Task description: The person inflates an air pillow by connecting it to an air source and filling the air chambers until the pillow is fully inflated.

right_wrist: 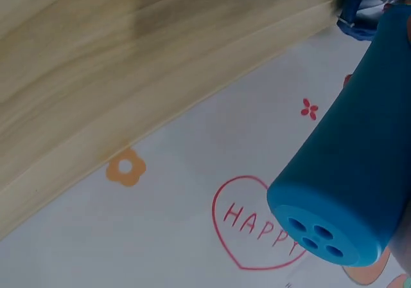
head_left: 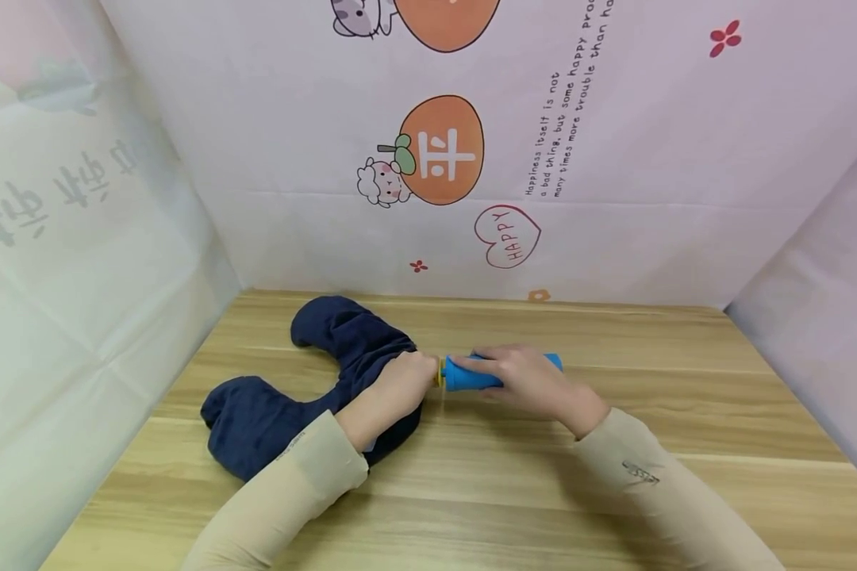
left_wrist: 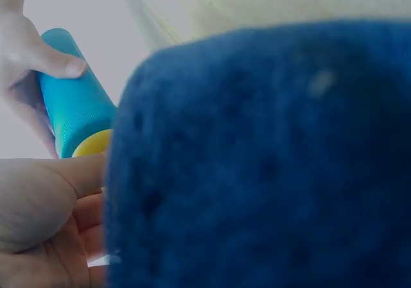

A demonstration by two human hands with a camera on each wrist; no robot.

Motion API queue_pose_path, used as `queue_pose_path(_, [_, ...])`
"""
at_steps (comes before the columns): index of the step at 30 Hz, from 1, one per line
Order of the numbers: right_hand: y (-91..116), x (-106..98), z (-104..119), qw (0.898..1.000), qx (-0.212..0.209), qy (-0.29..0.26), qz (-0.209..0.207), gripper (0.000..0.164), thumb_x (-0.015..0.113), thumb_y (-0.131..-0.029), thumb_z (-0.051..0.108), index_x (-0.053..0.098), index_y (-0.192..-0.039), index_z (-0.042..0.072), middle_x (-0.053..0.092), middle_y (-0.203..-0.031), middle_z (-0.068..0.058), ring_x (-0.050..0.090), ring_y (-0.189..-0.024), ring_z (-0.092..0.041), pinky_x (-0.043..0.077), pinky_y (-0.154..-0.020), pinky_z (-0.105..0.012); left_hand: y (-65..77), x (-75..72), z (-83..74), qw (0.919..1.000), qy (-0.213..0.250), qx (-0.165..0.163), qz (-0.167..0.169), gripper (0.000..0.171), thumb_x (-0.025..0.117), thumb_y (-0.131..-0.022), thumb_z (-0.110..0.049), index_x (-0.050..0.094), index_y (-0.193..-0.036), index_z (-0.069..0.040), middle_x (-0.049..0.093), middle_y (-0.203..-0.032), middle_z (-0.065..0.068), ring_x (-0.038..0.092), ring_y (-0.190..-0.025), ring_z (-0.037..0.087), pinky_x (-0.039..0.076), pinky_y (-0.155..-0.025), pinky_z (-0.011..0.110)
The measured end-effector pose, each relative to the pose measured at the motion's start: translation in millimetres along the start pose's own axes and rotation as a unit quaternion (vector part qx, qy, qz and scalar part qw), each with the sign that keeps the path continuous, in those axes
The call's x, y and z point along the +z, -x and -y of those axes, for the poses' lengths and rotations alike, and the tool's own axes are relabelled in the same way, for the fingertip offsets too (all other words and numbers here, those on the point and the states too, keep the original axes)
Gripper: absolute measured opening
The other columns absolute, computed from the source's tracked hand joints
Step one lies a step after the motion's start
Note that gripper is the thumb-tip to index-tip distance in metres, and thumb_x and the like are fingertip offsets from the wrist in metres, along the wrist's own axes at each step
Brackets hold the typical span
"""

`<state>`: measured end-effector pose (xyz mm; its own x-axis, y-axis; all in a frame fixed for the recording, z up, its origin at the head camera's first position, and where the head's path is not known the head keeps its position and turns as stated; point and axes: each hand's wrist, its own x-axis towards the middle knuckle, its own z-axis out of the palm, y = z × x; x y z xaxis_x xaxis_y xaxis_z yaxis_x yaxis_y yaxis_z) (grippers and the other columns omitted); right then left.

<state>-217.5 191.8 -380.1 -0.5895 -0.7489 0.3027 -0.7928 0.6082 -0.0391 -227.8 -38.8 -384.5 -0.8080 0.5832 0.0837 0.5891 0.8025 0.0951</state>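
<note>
A navy, U-shaped neck pillow (head_left: 357, 333) lies on the left half of the table, its open side facing left. At its right edge my left hand (head_left: 407, 381) has its fingers curled around the yellow end (head_left: 439, 371) of a blue hand pump (head_left: 466, 374). In the left wrist view the pillow (left_wrist: 257, 159) fills the right side and hides the fingertips of that hand (left_wrist: 45, 204). My right hand (head_left: 524, 381) grips the pump's blue barrel, thumb along it. Several small holes mark the barrel's outer end (right_wrist: 321, 236) in the right wrist view.
The wood-grain table (head_left: 578, 507) meets a white printed cloth (head_left: 614, 238) along its back edge. More cloth hangs at the left (head_left: 78, 301) and right (head_left: 828, 270) sides.
</note>
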Motion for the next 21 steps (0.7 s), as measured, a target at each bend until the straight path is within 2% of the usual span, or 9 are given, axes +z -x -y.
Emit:
queue_pose_path(4, [-0.5,3.1,-0.8,1.0,0.001,-0.028,0.009,0.066,0.087,-0.085,0.02,0.06,-0.145,0.013,0.068,-0.127,-0.02,0.07,-0.107,-0.034,0.057,-0.089,-0.049,-0.1,3.1,-0.9,1.0,0.004,0.007,0.006,0.008,0.066,-0.098,0.0,0.072,-0.096,-0.004,0.063,-0.072,0.003,0.062,-0.064,0.016,0.047,-0.053,0.029])
queue_pose_path(7, [6.0,2.5,-4.8,0.999,0.012,-0.04,0.016,0.065,0.085,-0.087,0.022,0.059,-0.146,0.014,0.066,-0.13,-0.02,0.069,-0.11,-0.035,0.057,-0.089,-0.048,1.0,2.7,-1.2,0.9999,0.006,0.004,0.014,0.005,0.068,-0.099,-0.005,0.072,-0.101,-0.004,0.066,-0.077,0.004,0.062,-0.064,0.016,0.047,-0.054,0.029])
queue_pose_path(14, [37.0,-11.7,-22.3,0.996,0.053,-0.059,0.035,0.067,0.086,-0.086,0.025,0.059,-0.147,0.017,0.065,-0.133,-0.021,0.068,-0.112,-0.038,0.056,-0.088,-0.052,3.9,1.0,0.0,0.9997,0.024,0.009,0.005,0.01,0.075,-0.095,-0.012,0.07,-0.1,-0.005,0.071,-0.089,0.008,0.067,-0.071,0.019,0.051,-0.056,0.028])
queue_pose_path(17, [50.2,-18.7,-29.3,0.994,0.067,-0.069,0.046,0.067,0.085,-0.087,0.026,0.058,-0.147,0.016,0.065,-0.133,-0.02,0.067,-0.113,-0.038,0.056,-0.089,-0.053,5.8,3.0,2.2,0.9995,0.029,0.014,-0.001,0.009,0.075,-0.095,-0.011,0.07,-0.098,-0.004,0.071,-0.088,0.009,0.067,-0.07,0.02,0.051,-0.056,0.029])
queue_pose_path(21, [63.0,-25.8,-33.0,0.995,0.066,-0.045,0.059,0.064,0.079,-0.093,0.027,0.054,-0.15,0.015,0.065,-0.131,-0.017,0.067,-0.111,-0.035,0.056,-0.088,-0.053,7.0,3.9,4.8,0.9996,0.026,0.009,0.0,0.009,0.075,-0.094,-0.01,0.069,-0.096,-0.004,0.07,-0.085,0.008,0.063,-0.065,0.017,0.049,-0.055,0.028])
